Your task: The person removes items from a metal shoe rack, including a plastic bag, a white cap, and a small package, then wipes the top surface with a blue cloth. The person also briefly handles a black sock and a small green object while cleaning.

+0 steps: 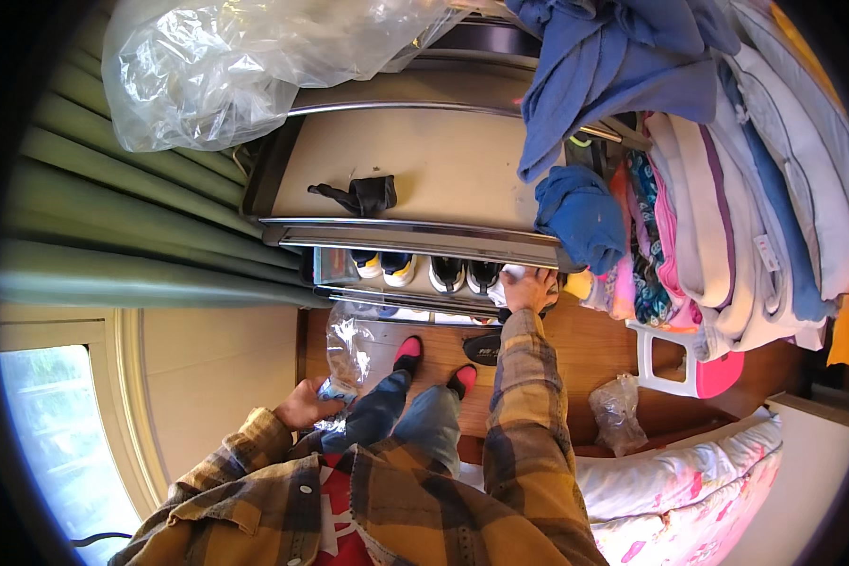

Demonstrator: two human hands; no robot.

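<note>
My left hand [310, 405], low and left of my legs, grips a crumpled clear plastic wrapper [350, 339] with a light-blue printed part. My right hand [532, 289] reaches to the right end of a shoe shelf [347, 291], its fingers curled over a white item [512, 274], perhaps a shoe; the hand partly hides it. On the same shelf stand a pair of dark shoes with white toes [447, 274] and a pair of white, yellow and dark shoes [398, 269]. A clear bluish box [334, 265] fills its left end.
The rack's upper tier [424, 163] holds a black cloth item [369, 195]. A large clear plastic bag [205, 78] lies on top. Blue cloths [581, 216] and folded textiles [700, 212] crowd the right, above a white-and-pink stool [679, 364]. A green curtain [134, 233] hangs left.
</note>
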